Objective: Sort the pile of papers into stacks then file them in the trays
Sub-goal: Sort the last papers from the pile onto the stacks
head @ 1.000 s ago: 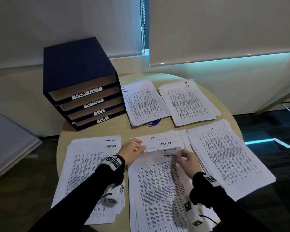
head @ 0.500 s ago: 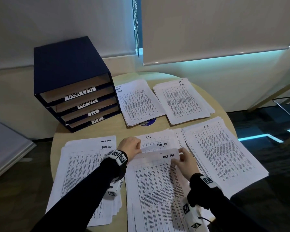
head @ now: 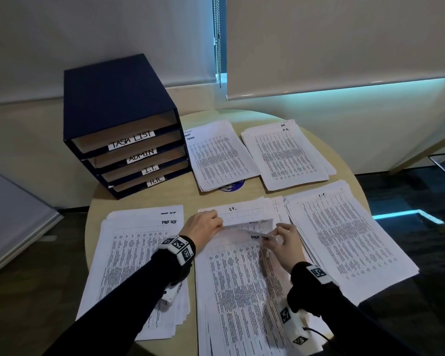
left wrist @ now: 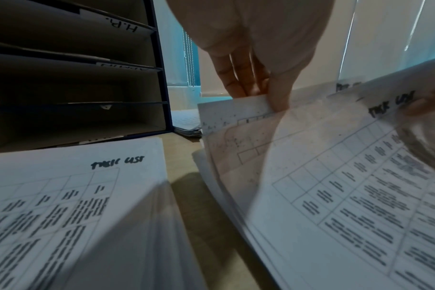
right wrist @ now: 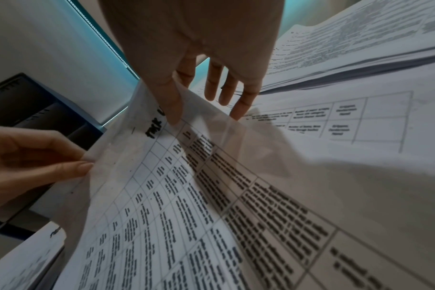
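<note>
A pile of printed sheets (head: 242,291) lies in front of me on the round table (head: 144,199). Its top sheet, marked TASK LIST (right wrist: 162,196), is curled up at its far edge. My right hand (head: 272,238) (right wrist: 176,111) pinches that edge near the heading, thumb on top. My left hand (head: 219,225) (left wrist: 263,97) pinches the sheet's far left corner. A sheet marked I.T. (head: 242,210) shows beneath. A navy tray unit (head: 113,111) stands at the back left, with slots labelled TASK LIST, ADMIN, I.T. and H.R.
Sorted stacks surround the pile: a task list stack (head: 134,265) on the left, an I.T. stack (head: 344,240) on the right, an admin stack (head: 219,155) and an H.R. stack (head: 285,155) at the back. A blue round sticker (head: 231,186) peeks from under the admin stack.
The far edge of the top task list sheet has risen off the pile between both hands, uncovering more of the I.T. sheet under it. Both hands stay near the same spot.
</note>
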A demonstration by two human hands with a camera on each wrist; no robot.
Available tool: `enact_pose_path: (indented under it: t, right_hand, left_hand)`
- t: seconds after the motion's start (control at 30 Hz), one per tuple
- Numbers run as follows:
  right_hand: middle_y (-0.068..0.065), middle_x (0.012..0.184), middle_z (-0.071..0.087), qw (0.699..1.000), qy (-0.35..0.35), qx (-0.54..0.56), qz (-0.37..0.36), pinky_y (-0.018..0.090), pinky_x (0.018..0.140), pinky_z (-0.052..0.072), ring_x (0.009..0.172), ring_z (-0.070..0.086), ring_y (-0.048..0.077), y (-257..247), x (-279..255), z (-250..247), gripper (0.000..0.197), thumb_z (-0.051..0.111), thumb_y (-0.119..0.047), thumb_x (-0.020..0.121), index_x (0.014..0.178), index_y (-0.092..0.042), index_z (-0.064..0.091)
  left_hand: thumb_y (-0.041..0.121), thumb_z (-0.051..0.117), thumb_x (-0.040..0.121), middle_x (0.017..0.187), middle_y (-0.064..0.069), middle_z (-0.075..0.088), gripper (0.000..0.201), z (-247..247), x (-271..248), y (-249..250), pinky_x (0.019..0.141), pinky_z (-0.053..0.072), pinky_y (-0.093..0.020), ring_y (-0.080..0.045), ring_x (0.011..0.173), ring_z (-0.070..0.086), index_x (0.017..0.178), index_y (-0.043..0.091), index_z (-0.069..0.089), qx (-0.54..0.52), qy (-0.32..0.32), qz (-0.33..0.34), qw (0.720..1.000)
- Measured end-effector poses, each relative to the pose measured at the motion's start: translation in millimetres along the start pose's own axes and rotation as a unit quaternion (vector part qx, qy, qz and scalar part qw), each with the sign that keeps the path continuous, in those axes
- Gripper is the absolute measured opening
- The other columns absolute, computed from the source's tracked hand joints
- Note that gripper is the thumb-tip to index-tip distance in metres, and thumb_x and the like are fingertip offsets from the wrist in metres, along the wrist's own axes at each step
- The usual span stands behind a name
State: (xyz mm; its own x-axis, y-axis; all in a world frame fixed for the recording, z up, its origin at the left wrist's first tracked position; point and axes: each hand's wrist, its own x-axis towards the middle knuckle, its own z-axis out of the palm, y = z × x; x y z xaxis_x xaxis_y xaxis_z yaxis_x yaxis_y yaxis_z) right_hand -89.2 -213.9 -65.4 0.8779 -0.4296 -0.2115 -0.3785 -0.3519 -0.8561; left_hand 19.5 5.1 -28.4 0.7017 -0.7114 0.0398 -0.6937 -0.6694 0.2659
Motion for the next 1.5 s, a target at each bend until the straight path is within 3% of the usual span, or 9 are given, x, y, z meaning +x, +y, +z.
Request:
enact_pose_path:
  t: [0.43, 0.63, 0.73, 0.83, 0.93, 1.03, 1.3, 1.4, 1.5]
  right_hand:
    - [-0.001, 0.092, 0.064, 1.0, -0.019, 0.007, -0.012, 0.042, 0.09, 0.045, 0.101, 0.056, 0.022, 6.6, -3.3, 1.1, 0.013, 0.071, -0.016, 0.08, 0.071, -0.012, 0.061]
    - [0.001, 0.074, 0.066, 0.999, -0.021, -0.006, -0.024, 0.025, 0.064, 0.039, 0.079, 0.058, 0.017, -1.8, -5.6, -4.0, 0.025, 0.073, -0.014, 0.079, 0.063, -0.017, 0.054]
    - [0.002, 0.067, 0.064, 0.998, -0.043, 0.019, -0.031, 0.02, 0.059, 0.039, 0.063, 0.053, 0.011, -12.4, -11.4, -5.2, 0.023, 0.069, -0.007, 0.082, 0.065, -0.01, 0.053]
    - [0.011, 0.071, 0.065, 0.998, -0.034, 0.037, -0.031, 0.029, 0.059, 0.045, 0.063, 0.056, 0.023, -11.2, -11.6, -5.5, 0.017, 0.066, -0.007, 0.083, 0.072, -0.01, 0.053]
    - [0.01, 0.082, 0.064, 0.998, -0.021, 0.052, -0.003, 0.036, 0.061, 0.054, 0.066, 0.061, 0.026, -11.6, -13.7, -5.6, 0.027, 0.067, -0.004, 0.081, 0.095, -0.016, 0.048]
    - [0.006, 0.08, 0.056, 0.999, 0.008, 0.042, 0.002, 0.026, 0.055, 0.048, 0.058, 0.052, 0.015, -9.7, -12.3, -6.8, 0.042, 0.068, -0.003, 0.08, 0.109, -0.022, 0.044]
    - [0.002, 0.11, 0.054, 0.999, 0.025, 0.039, -0.008, 0.033, 0.099, 0.036, 0.108, 0.048, 0.015, 5.6, -9.0, -8.1, 0.022, 0.075, -0.001, 0.073, 0.068, -0.013, 0.058]
    - [0.011, 0.08, 0.066, 0.994, -0.013, 0.109, 0.018, 0.039, 0.081, 0.05, 0.082, 0.063, 0.026, 6.3, -11.7, -9.7, 0.018, 0.069, 0.001, 0.079, 0.072, -0.006, 0.054]
    - [0.012, 0.077, 0.063, 0.985, 0.04, 0.162, 0.033, 0.033, 0.061, 0.047, 0.068, 0.058, 0.024, 1.0, -10.3, -15.3, 0.016, 0.065, 0.001, 0.083, 0.082, -0.007, 0.05]
  left_hand:
    - [0.027, 0.052, 0.097, 0.091, 0.006, 0.059, 0.016, -13.0, -4.7, 17.4, 0.089, 0.042, -0.026, -0.01, 0.086, 0.051, 0.089, 0.017, 0.062, -0.029, -0.045, 0.003, 0.999]
    - [0.034, 0.037, 0.102, 0.108, 0.0, 0.053, 0.028, -7.2, 12.7, 7.9, 0.087, 0.048, -0.032, -0.016, 0.093, 0.056, 0.103, 0.013, 0.057, -0.157, -0.066, -0.166, 0.971]
    - [0.024, 0.05, 0.098, 0.12, -0.002, 0.053, 0.024, 3.0, 23.3, -7.9, 0.095, 0.044, -0.032, -0.02, 0.11, 0.055, 0.119, 0.014, 0.056, -0.119, -0.116, -0.217, 0.962]
    - [0.023, 0.067, 0.083, 0.11, -0.002, 0.061, 0.019, 7.4, 30.6, -13.1, 0.086, 0.047, -0.029, -0.023, 0.102, 0.059, 0.101, 0.018, 0.064, -0.098, -0.162, -0.228, 0.955]
    - [0.026, 0.071, 0.079, 0.082, 0.003, 0.058, 0.021, 4.2, 33.3, -7.9, 0.064, 0.039, -0.026, -0.022, 0.079, 0.056, 0.071, 0.022, 0.053, -0.043, -0.147, -0.192, 0.97]
    - [0.028, 0.069, 0.085, 0.08, 0.0, 0.059, 0.029, -1.0, 29.0, -1.3, 0.067, 0.044, -0.029, -0.021, 0.076, 0.055, 0.066, 0.02, 0.049, -0.028, -0.095, -0.141, 0.985]
    - [0.038, 0.042, 0.095, 0.098, 0.014, 0.059, 0.025, 2.3, -4.3, 3.7, 0.087, 0.047, -0.025, -0.001, 0.092, 0.049, 0.101, 0.027, 0.063, -0.101, -0.074, 0.03, 0.992]
    - [0.047, 0.033, 0.095, 0.094, 0.012, 0.059, 0.033, -0.6, -15.8, 8.0, 0.078, 0.055, -0.026, -0.003, 0.078, 0.058, 0.108, 0.026, 0.055, -0.115, -0.113, -0.01, 0.987]
    - [0.046, 0.064, 0.086, 0.089, 0.002, 0.063, 0.029, -4.2, -14.8, -1.1, 0.058, 0.049, -0.02, -0.008, 0.061, 0.056, 0.102, 0.026, 0.052, -0.206, -0.12, -0.131, 0.962]
